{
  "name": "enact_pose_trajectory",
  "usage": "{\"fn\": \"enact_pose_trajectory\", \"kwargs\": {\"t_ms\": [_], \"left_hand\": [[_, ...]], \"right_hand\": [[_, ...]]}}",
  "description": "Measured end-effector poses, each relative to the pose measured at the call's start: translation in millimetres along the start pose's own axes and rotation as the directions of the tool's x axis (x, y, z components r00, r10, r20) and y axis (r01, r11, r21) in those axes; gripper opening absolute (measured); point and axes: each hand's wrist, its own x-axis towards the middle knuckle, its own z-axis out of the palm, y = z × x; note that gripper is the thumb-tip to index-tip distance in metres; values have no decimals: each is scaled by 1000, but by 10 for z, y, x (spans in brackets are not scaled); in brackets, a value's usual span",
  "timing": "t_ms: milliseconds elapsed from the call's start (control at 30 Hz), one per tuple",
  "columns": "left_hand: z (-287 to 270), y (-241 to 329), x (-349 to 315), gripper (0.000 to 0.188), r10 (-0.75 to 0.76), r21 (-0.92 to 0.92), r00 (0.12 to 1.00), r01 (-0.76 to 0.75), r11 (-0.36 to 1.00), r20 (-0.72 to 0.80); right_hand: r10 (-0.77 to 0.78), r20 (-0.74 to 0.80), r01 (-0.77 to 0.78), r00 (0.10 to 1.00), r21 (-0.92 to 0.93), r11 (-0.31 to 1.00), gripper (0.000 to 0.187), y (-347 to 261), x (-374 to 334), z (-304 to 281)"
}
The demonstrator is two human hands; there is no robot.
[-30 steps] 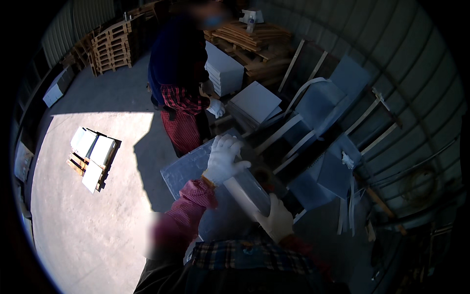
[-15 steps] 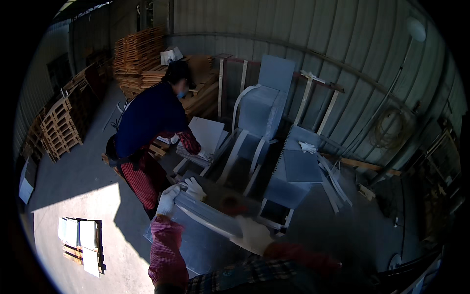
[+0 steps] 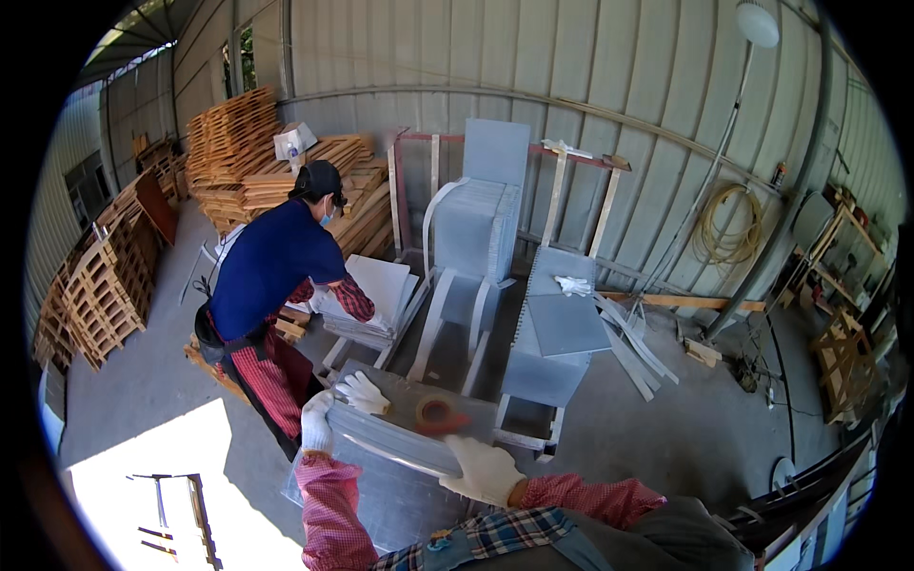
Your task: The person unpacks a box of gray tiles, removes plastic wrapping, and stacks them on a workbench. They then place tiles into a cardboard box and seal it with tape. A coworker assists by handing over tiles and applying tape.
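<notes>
Layered grey stack [image 3: 388,442]: long axis runs obliquely from its farther left end, gripped by the left hand [image 3: 317,422], to its nearer right end, gripped by the right hand [image 3: 484,472].

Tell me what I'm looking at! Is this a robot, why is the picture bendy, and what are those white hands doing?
No robot here, just a person working. The camera sits on that person's head and looks down, so you see almost what they see. Its very wide lens makes straight edges look bendy.

The left hand and right hand wear white gloves. They hold a long grey bundle, one at each end. I can't tell what it's made of.

Just beyond it, on a dark grey surface, lie a loose white glove and a roll of tape.

The other person, in a blue top, is a co-worker, bending over a stack of pale boards.
</notes>
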Motion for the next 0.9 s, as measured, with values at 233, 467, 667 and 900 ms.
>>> {"fn": "enact_pose_trajectory", "kwargs": {"t_ms": [233,467,667,900], "left_hand": [[-256,-215,161,17,-3,-121,996,-8,993,-87],[-3,45,35,25,-65,-18,998,65,998,-26],[-133,-67,79,22,32,201,989,-2,980,-143],[673,367,-426,41,662,960,715,-278,-26,225]], "right_hand": [[-25,-91,33,996,85,996,85,-49,24,78],[-76,-136,76,988,-9,997,81,42,24,201],[-75,-125,79,989,26,997,77,-28,87,194],[-85,-145,88,986,18,996,76,-2,106,181]]}}
